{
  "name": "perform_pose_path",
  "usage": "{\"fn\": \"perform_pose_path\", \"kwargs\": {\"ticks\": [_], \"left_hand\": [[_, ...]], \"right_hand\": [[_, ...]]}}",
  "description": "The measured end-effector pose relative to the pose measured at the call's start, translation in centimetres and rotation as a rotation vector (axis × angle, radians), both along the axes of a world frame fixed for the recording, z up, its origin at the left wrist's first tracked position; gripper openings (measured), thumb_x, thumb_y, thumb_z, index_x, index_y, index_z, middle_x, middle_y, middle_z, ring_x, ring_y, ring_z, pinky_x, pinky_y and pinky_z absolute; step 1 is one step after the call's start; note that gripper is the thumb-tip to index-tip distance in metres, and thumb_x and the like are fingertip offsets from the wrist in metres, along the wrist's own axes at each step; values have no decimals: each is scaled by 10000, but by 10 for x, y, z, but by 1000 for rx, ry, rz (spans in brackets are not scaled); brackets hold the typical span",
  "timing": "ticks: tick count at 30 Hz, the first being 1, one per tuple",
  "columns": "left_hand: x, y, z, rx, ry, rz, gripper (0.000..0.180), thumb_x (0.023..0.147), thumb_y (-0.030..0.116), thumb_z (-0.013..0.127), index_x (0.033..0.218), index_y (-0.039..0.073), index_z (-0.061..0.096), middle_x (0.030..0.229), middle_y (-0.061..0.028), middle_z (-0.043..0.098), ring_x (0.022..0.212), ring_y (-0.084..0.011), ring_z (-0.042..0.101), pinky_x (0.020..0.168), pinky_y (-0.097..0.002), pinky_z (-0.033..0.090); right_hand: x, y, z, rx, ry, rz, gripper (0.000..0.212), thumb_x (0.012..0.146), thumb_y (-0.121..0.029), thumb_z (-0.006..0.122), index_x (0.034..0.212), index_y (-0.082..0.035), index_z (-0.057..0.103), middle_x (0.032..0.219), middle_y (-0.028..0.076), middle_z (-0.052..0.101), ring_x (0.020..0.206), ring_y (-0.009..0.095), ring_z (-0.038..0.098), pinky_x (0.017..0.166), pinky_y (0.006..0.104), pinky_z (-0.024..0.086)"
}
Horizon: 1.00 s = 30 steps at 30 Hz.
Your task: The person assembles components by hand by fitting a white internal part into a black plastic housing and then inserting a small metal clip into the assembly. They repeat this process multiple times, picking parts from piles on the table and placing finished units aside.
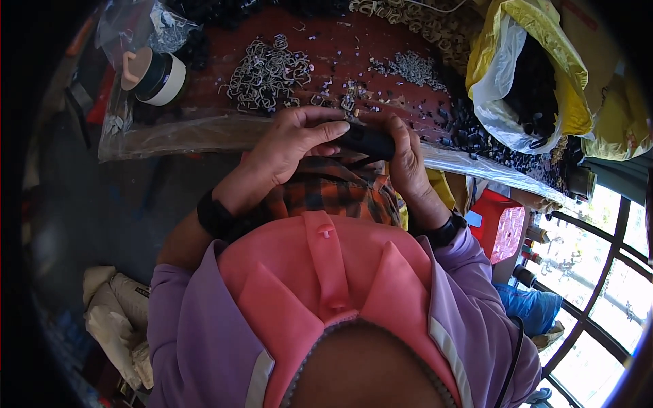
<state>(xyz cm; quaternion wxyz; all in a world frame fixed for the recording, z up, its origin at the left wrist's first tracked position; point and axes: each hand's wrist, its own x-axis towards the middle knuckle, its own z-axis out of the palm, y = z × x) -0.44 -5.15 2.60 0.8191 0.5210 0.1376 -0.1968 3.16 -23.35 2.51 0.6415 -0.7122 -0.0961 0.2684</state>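
A dark, rounded, oblong object (367, 141), whose exact kind I cannot make out, sits between my two hands at the front edge of the table. My left hand (289, 144) pinches its left end, thumb along the top and fingers curled behind. My right hand (407, 155) wraps round its right end, with the fingers bent over the far side. Just beyond the fingertips lie a few small metal pieces (349, 95). Farther to the left is a heap of bent metal wire clips (266, 73). What the fingers hold behind the object is hidden.
Small silvery pieces (416, 69) and loose black parts (469, 132) lie to the right on the red tabletop (326, 47). A yellow and white plastic bag (577, 78) holds black parts. A lidded cup (162, 78) stands at the left. A red plastic stool (500, 224) is below right.
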Motion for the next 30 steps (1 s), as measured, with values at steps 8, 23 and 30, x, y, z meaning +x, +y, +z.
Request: {"fn": "perform_pose_path", "kwargs": {"ticks": [8,23,30], "left_hand": [[1,-4,-3,-96,8,-40,283,714,128,617,956,14,523,816,-45,561,728,-92,538,610,-200,458],[-1,-11,-1,-233,-151,-22,552,626,-18,650,1104,-13,373,922,-70,515,831,-140,528,720,-251,459],[-1,-11,-2,-248,-94,-40,608,621,-38,643,1138,-19,325,909,-80,521,815,-149,538,711,-255,461]], "right_hand": [[10,4,11,211,-192,361,662,712,-432,485,1139,58,362,1087,196,438,1021,246,419,873,304,302],[12,3,0,312,-265,356,778,591,-468,594,1102,83,392,1071,179,452,959,234,467,847,305,335],[8,5,-3,381,-247,288,772,576,-465,612,1083,79,404,1030,162,470,935,226,481,835,302,348]]}}
